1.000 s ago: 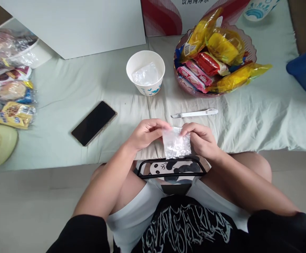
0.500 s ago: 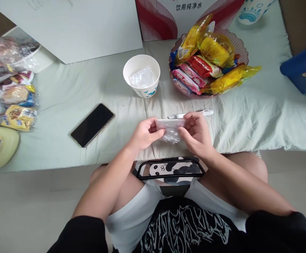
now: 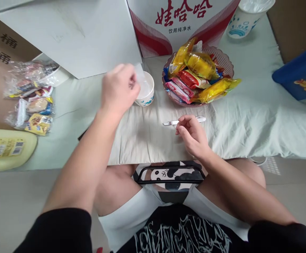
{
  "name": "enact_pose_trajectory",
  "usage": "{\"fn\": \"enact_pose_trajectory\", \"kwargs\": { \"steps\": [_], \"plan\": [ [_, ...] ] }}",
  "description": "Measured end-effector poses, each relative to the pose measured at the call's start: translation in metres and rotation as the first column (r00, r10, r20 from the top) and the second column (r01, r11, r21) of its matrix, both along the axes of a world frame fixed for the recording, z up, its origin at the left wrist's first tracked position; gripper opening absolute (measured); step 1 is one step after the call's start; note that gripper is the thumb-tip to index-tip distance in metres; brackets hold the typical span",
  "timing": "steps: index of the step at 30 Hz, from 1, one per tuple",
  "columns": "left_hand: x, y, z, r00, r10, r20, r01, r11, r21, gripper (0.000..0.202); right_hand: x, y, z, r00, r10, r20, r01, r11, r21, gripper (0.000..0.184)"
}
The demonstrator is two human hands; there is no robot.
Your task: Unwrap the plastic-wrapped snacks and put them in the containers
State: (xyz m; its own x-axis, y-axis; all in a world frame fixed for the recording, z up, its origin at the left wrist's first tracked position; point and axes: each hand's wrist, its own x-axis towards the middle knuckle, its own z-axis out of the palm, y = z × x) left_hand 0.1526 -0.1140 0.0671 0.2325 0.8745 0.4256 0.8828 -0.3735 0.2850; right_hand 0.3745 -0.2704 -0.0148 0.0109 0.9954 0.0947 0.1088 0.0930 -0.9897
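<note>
Clear plastic packet [image 3: 140,73]: raised at the far left rim of the white paper cup [image 3: 145,101], partly overlapping its mouth in view; contact with the rim cannot be told. Left hand [image 3: 120,88]: motion-blurred, fingers curled in, packet pinched at the fingertips on its right side. Some clear material shows inside the cup, detail unclear.

Right hand [image 3: 193,137]: nearer and to the right, half open, fingers loosely bent, nothing seen in its grasp. White craft knife [image 3: 201,119] lies just beyond it, partly hidden by the fingers; touching or not cannot be told.

Right of cup: scalloped pink bowl [image 3: 228,65] heaped with yellow, red and pink snack packs [image 3: 188,88]. Left, nearer: dark phone [image 3: 82,135], mostly behind the left forearm. Far left: bagged snacks [image 3: 38,123], with a pale yellow bottle [image 3: 13,149] nearer. Far side: white box [image 3: 102,42], red-and-white carton [image 3: 155,44]; second cup [image 3: 237,30] far right. Everything listed stands or lies along the pale green cloth [image 3: 132,140].
</note>
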Motion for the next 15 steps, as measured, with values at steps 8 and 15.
{"fn": "enact_pose_trajectory", "kwargs": {
  "steps": [8,15],
  "plan": [
    [0.04,0.061,0.003,0.73,-0.434,-0.528,-0.148,0.654,-0.742,0.037,0.01,0.002,0.003,0.993,-0.039,0.113,0.027,0.995,0.098,0.012],
    [0.039,0.044,0.005,0.807,-0.356,-0.472,-0.048,0.757,-0.652,0.037,0.039,0.019,0.008,0.743,-0.435,0.509,0.17,0.858,0.484,0.015]
  ]
}}
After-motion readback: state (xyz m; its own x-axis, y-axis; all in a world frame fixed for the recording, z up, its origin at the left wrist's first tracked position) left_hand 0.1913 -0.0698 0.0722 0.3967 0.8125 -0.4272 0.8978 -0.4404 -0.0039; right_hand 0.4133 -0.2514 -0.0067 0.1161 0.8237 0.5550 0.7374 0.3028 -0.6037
